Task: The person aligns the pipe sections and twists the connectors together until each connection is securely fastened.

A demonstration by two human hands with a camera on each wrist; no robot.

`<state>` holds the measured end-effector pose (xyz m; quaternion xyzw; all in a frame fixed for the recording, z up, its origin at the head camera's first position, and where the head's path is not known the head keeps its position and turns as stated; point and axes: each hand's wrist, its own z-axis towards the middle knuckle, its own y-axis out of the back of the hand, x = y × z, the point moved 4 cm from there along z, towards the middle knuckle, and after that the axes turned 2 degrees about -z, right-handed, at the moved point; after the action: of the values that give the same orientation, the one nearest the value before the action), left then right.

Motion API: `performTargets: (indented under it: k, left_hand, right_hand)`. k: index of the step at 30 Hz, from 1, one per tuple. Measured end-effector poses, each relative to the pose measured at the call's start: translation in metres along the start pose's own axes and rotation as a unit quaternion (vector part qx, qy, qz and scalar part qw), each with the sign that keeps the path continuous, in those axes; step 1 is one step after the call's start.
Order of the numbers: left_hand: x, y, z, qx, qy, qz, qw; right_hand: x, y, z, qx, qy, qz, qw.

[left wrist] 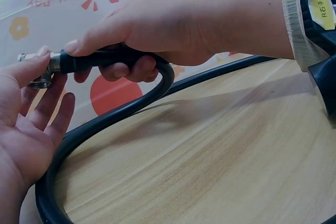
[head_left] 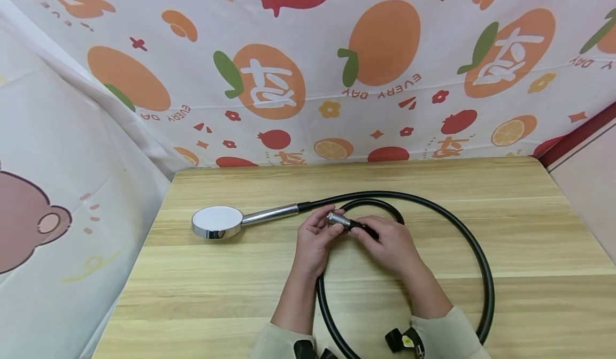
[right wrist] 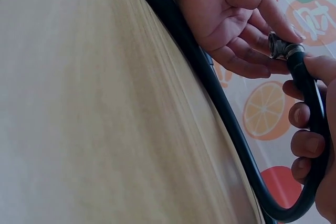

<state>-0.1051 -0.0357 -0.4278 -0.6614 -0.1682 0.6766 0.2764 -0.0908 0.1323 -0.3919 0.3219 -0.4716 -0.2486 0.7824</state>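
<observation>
A shower hose (head_left: pixel 481 262), black and flexible, loops over the wooden table and joins the handle of a chrome shower head (head_left: pixel 217 223) lying at left, its pale face up. My left hand (head_left: pixel 312 244) pinches the small metal fitting (head_left: pixel 338 219) at the hose's free end between thumb and fingertips. In the left wrist view the fitting (left wrist: pixel 54 64) has a short outlet turned to the side. Right behind it, my right hand (head_left: pixel 393 244) wraps its fingers around the black hose end. The fitting is held above the table, and the hose bends back down from my right hand.
The wooden table (head_left: pixel 202 295) ends at the back against a hanging cloth (head_left: pixel 317 91) printed with fruit. Another pale cloth (head_left: pixel 96 188) hangs along the left side. Black camera straps (head_left: pixel 404 342) sit on the sleeves at both wrists.
</observation>
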Motion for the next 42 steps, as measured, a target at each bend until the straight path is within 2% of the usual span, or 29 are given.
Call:
performTargets:
  k: [9,16,24,42]
  left_hand:
    - [0.0001,0.0003,-0.0003,-0.008,0.005,0.0,1.0]
    - [-0.0006,-0.0007,-0.001,-0.007,0.009,-0.003,0.9999]
    - [0.0018,0.0011,-0.0002,-0.013,0.008,-0.007,0.9999]
    - [0.0025,0.0023,0.0002,-0.016,0.006,0.004,0.9999]
  right_hand:
    - [-0.0023,0.0001,-0.0005,-0.033,0.021,0.014,0.999]
    - [-0.0036,0.0012,-0.001,-0.038,0.009,0.042,0.998]
    - [-0.0035,0.0021,-0.0014,-0.05,0.021,0.06,0.997]
    - [-0.0027,-0.0002,-0.0001,-0.028,0.016,0.028,0.999]
